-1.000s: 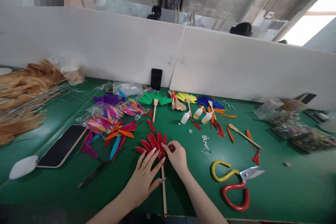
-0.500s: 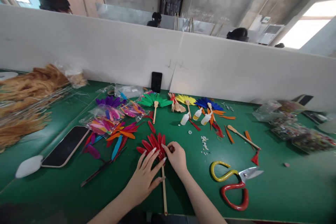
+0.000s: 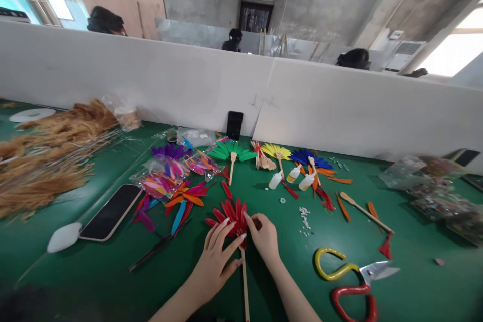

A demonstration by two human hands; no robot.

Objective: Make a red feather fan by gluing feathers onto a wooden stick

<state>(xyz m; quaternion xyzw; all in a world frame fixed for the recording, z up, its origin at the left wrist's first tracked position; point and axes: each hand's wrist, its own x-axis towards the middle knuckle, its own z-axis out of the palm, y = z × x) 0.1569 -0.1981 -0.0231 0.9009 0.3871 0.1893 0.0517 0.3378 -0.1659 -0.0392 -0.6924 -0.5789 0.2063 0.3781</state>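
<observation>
A red feather fan (image 3: 230, 214) with a pale wooden stick (image 3: 245, 282) lies on the green table, its stick toward me. My left hand (image 3: 217, 256) rests over the fan's lower left part, fingers spread on the feathers and the top of the stick. My right hand (image 3: 264, 239) pinches the rightmost red feather between thumb and forefinger, the other fingers curled. One loose red feather (image 3: 227, 190) lies just beyond the fan. Green (image 3: 232, 151), yellow (image 3: 276, 151) and blue (image 3: 307, 157) feather fans stand further back.
Scissors (image 3: 364, 274) lie at the right, near white beads (image 3: 305, 219) and glue bottles (image 3: 293, 174). Left are a large phone (image 3: 111, 213), tweezers (image 3: 149, 255), bagged feathers (image 3: 162, 176) and dried grass (image 3: 75, 131). A white partition (image 3: 169, 85) bounds the table; people's heads show beyond.
The whole view has shifted, so the table things appear further right and slightly lower. Both hands keep nearly the same places on the red fan.
</observation>
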